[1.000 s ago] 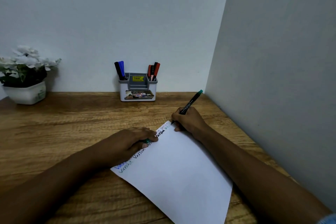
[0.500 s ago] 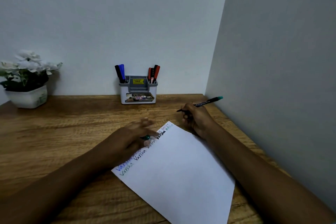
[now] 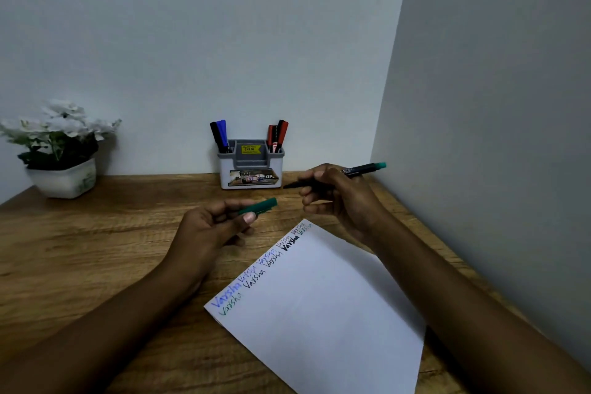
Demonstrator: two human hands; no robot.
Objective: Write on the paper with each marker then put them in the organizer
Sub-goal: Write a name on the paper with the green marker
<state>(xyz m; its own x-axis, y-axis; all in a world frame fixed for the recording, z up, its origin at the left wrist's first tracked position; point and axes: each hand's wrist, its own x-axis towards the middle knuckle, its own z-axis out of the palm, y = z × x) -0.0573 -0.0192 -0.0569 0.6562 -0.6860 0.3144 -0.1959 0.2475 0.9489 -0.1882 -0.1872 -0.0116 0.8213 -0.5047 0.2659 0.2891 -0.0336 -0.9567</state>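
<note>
The green marker (image 3: 361, 168) is held at centre right of the frame, clear of the desk (image 3: 96, 233). The grip of the right hand (image 3: 335, 198) is pinched round its barrel, and the bare tip points left. The green cap (image 3: 259, 206) is pinched between thumb and fingers of the left hand (image 3: 208, 227), just left of centre. Its free end faces the tip, and the two are apart. The step in hand is judged to be recapping. Cap and barrel should be set on one axis before they are pushed together, the tip kept off the fingers and the written paper (image 3: 326, 304) below. The cap should be pressed until fully seated. Only then should the marker be carried to the organizer (image 3: 251, 166) at the back wall, mid-frame.
</note>
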